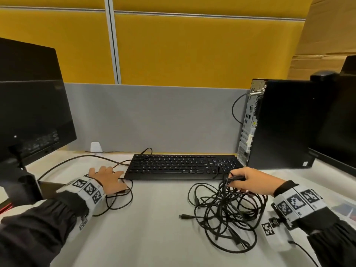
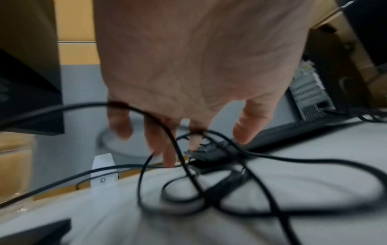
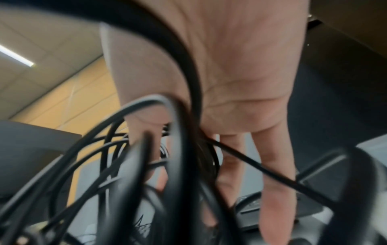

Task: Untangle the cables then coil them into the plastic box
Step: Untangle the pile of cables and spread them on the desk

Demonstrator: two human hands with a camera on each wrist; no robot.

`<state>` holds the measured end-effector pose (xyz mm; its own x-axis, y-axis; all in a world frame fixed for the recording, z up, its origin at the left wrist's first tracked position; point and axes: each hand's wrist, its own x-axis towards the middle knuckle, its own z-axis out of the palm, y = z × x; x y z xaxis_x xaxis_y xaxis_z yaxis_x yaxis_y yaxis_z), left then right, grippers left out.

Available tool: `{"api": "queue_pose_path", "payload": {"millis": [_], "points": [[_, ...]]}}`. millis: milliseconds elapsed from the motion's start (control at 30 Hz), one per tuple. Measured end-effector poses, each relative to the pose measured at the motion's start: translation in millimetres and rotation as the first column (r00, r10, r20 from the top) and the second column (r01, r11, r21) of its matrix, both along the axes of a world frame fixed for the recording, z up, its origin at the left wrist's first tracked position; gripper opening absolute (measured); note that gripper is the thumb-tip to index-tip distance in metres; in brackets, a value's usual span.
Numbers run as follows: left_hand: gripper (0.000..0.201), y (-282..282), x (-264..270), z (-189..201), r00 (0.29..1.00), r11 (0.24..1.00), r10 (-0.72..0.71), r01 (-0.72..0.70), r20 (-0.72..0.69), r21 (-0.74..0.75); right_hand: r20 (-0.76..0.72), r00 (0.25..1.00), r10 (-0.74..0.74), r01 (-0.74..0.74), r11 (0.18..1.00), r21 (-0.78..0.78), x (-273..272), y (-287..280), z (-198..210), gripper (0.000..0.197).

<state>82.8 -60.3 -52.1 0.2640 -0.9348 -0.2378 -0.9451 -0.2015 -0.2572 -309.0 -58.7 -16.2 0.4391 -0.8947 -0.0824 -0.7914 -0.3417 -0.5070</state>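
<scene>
The right hand [image 1: 254, 182] grasps several strands at the top of the tangled cables [image 1: 225, 212], which lie on the counter [image 1: 154, 218] in front of the keyboard [image 1: 181, 166]. The left hand [image 1: 107, 179] rests with released, spread fingers [image 2: 247, 126] on a separate loose cable [image 1: 119, 201]. Lift the bundle slowly. Locate one free connector [image 1: 185, 216] and feed it back through each loop; do not pull tight.
</scene>
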Motion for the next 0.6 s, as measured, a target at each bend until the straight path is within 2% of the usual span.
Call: {"api": "queue_pose_path", "payload": {"millis": [67,133,200,233,300,333,367,433,467,533,600], "points": [[0.062,0.2,2.2,9.0,0.996,0.994,0.092,-0.091,-0.016,0.059,0.057,0.998,0.015,-0.018,0.999,0.049,2.6,2.7,-0.4,0.014],[0.057,3.0,-5.0,27.7,0.996,0.995,0.089,-0.087,0.029,-0.055,0.148,0.989,-0.005,-0.013,0.993,0.12,4.0,4.5,-1.6,0.007],[0.048,8.9,-21.8,47.6,0.997,0.953,-0.017,0.041,0.081,-0.301,0.248,0.968,-0.044,-0.002,0.983,0.183,5.3,4.1,-1.6,0.023],[0.045,11.1,-34.4,53.2,0.994,0.903,-0.102,0.11,0.042,-0.415,0.274,0.96,-0.052,0.002,0.984,0.18,5.1,3.3,-1.1,0.031],[0.042,16.8,-66.4,55.2,0.931,0.804,-0.33,0.192,-0.154,-0.563,0.297,0.953,-0.063,0.028,0.993,0.118,2.9,4.2,0.3,0.039],[0.042,21.5,-83.8,52.3,0.852,0.788,-0.437,0.208,-0.288,-0.58,0.293,0.953,-0.081,0.06,0.995,0.078,0.2,6.1,0.9,0.04],[0.042,26.5,-100.8,47.2,0.747,0.8,-0.507,0.221,-0.43,-0.558,0.282,0.954,-0.104,0.096,0.994,0.043,-3.9,8.4,1.0,0.04],[0.046,38.4,-131.7,33.2,0.54,0.871,-0.49,0.269,-0.685,-0.411,0.27,0.948,-0.171,0.164,0.985,0.048,-12.8,14.1,-0.1,0.042],[0.053,42.7,-144.7,25.9,0.491,0.895,-0.437,0.315,-0.753,-0.315,0.257,0.945,-0.203,0.186,0.979,0.089,-16.9,17.7,-0.6,0.043],[0.07,48.0,-165.4,12.6,0.456,0.899,-0.354,0.406,-0.817,-0.163,0.214,0.949,-0.233,0.189,0.96,0.209,-20.5,25.6,-3.3,0.045],[0.078,48.6,-177.9,5.0,0.415,0.875,-0.316,0.476,-0.853,-0.093,0.197,0.958,-0.207,0.148,0.95,0.276,-16.9,32.0,-10.8,0.044]]}}
